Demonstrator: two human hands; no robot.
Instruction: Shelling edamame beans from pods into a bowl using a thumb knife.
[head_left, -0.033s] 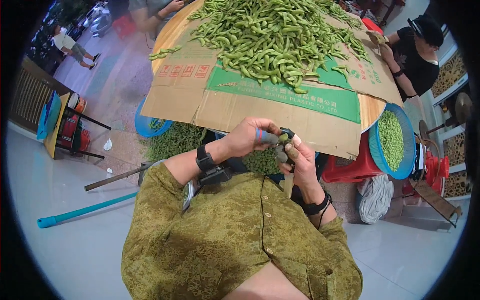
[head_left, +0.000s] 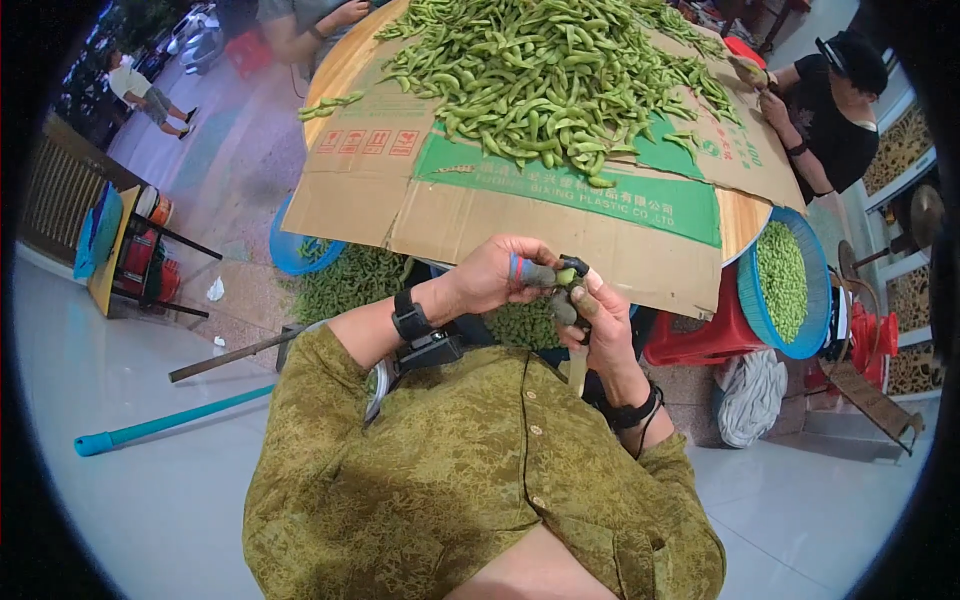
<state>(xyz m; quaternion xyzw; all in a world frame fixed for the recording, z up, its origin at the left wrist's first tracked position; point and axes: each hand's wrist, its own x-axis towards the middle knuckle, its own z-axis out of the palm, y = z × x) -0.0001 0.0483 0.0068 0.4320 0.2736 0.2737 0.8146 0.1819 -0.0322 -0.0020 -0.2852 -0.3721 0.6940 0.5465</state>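
1. Two hands are meeting just below the near edge of the cardboard sheet [head_left: 500, 215]: the left hand [head_left: 490, 275] and the right hand [head_left: 600, 325] are both closed around one green pod [head_left: 566, 277], held between their fingertips.
2. The left hand's fingers, tipped in grey finger covers [head_left: 535, 272], are pinching the pod from the left; the right hand is gripping it from the right and below, its thumb pressing upward.
3. The pod is sitting in the air between the two hands, in front of the person's chest and above a blue basin of pods [head_left: 345, 280] on the floor.
4. A large heap of green pods [head_left: 550, 75] is lying on the cardboard, well apart from the hands.
5. A second blue basin [head_left: 785, 285], holding shelled green beans, is standing to the right beside a red stool [head_left: 700, 335].
6. Another person in black [head_left: 830, 110] is sitting at the far right of the table.
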